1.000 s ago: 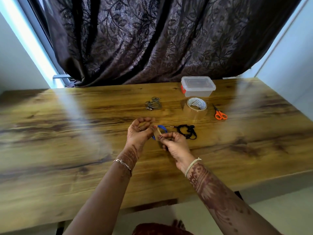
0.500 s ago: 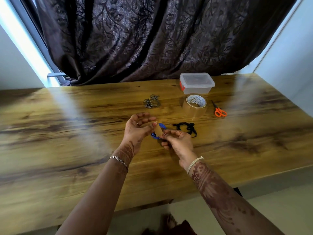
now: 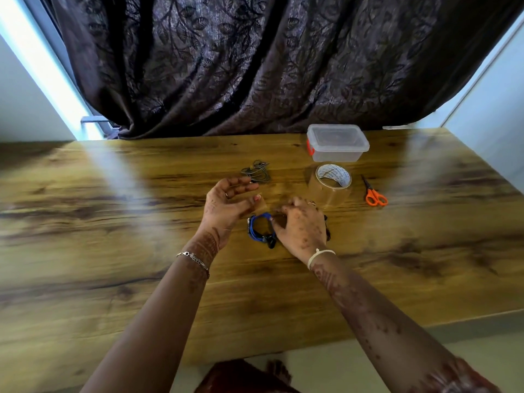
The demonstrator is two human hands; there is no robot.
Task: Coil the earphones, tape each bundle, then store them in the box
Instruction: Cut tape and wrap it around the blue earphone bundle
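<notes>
The blue earphone coil (image 3: 256,228) is being pinched at its upper edge by the clenched fingers (image 3: 285,214) of the right hand (image 3: 300,226), mid-counter (image 3: 113,251). A clear tape strip (image 3: 264,206) is being touched by the thumb of the left hand (image 3: 226,205), its fingers released.

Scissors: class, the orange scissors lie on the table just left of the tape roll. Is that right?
Not quite. The head view shows the scissors lying on the table just right of the tape roll, not left of it.
</notes>
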